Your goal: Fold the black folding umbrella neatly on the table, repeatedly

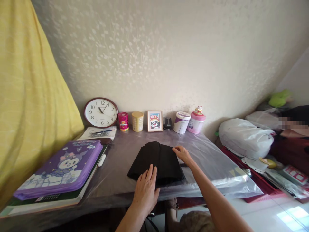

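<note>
A black umbrella (156, 161), its canopy gathered into flat overlapping panels that fan out toward the front, lies on the table covered with clear plastic. My left hand (146, 185) rests on its near edge, fingers stretched out flat over the cloth. At the upper right edge, my right hand (182, 153) pinches the fabric between thumb and fingertips. A short dark strap (183, 165) sticks out to the right of the cloth. The umbrella's handle is mostly hidden by my left hand.
Along the wall stand a clock (101, 112), a pink can (124, 121), a yellow can (137, 121), a panda picture frame (154, 121) and tubs (182, 122). A purple case (65, 167) lies on books at left. White bags (245, 137) and a person sit at right.
</note>
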The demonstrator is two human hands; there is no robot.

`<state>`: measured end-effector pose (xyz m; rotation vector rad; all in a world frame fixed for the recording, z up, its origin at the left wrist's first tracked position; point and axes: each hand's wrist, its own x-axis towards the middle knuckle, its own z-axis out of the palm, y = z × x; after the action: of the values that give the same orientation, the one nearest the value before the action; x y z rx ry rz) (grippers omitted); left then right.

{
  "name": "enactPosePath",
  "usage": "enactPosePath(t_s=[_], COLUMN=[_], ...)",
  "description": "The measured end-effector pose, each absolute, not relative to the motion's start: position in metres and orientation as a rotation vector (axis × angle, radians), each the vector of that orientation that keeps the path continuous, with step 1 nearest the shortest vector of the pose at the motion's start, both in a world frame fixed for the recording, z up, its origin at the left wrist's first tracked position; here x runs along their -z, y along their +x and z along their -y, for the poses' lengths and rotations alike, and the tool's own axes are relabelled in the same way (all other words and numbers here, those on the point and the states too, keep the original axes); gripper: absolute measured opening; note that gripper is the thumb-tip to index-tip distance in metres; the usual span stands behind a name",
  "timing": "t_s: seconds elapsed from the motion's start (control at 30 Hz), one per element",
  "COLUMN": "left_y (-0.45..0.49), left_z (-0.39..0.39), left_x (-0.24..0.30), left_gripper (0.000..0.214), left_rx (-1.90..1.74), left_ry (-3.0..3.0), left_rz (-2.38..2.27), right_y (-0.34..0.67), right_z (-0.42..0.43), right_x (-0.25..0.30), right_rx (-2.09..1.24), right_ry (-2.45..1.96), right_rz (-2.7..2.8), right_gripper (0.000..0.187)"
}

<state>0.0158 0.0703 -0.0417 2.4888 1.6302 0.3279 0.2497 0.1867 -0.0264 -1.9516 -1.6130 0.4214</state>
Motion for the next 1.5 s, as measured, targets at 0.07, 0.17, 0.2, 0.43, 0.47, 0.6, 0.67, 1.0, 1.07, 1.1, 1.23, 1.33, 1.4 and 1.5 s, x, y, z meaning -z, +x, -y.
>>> enactPosePath(t_s=[0.07,0.17,0.2,0.43,0.47,0.6,0.67,1.0,1.07,1.1,1.23,1.33,1.4,1.5], left_y=[0.016,0.016,0.016,0.016,0.016,0.016,0.016,0.017,0.016,0.016,0.016,0.016,0.016,0.016], left_z=[-0.07,-0.07,-0.07,-0.069,-0.069,-0.069,-0.068,-0.07,-0.069,-0.069,-0.069,-0.068,-0.068,-0.068], left_x=[0.041,0.041,0.041,0.039,0.038,0.037,0.036,0.036,0.037,0.037,0.038,0.036,0.036,0.035], left_gripper=[0.069,0.068,0.067,0.067,0.067,0.067,0.067,0.068,0.068,0.068,0.067,0.066,0.066,0.067], left_rx=[-0.324,-0.318,-0.314,-0.268,-0.261,-0.255,-0.249,-0.236,-0.243,-0.25,-0.279,-0.283,-0.282,-0.282], left_ry=[2.492,2.501,2.501,2.491,2.489,2.48,2.475,2.446,2.442,2.442,2.446,2.444,2.444,2.445], left_rz=[-1.631,-1.633,-1.634,-1.637,-1.637,-1.639,-1.639,-1.624,-1.623,-1.622,-1.617,-1.615,-1.616,-1.619], right_y=[0.248,0.242,0.24,0.229,0.228,0.225,0.225,0.226,0.226,0.226,0.226,0.224,0.221,0.217], right_z=[-0.184,-0.179,-0.178,-0.168,-0.167,-0.165,-0.165,-0.169,-0.168,-0.168,-0.166,-0.163,-0.162,-0.162], right_x=[0.024,0.018,0.016,0.006,0.005,0.004,0.006,0.013,0.013,0.012,0.01,0.006,0.003,0.0], right_rx=[-0.578,-0.677,-0.683,-0.869,-0.921,-1.135,-1.166,-1.168,-1.176,-1.183,-1.225,-1.262,-1.29,-1.315], right_ry=[-1.923,-1.89,-1.878,-1.737,-1.709,-1.635,-1.629,-1.602,-1.591,-1.587,-1.558,-1.553,-1.538,-1.486], right_rz=[1.585,1.557,1.549,1.491,1.474,1.373,1.352,1.358,1.36,1.36,1.344,1.336,1.328,1.299], right_gripper=[0.028,0.025,0.024,0.019,0.017,0.013,0.014,0.012,0.012,0.012,0.013,0.015,0.015,0.014])
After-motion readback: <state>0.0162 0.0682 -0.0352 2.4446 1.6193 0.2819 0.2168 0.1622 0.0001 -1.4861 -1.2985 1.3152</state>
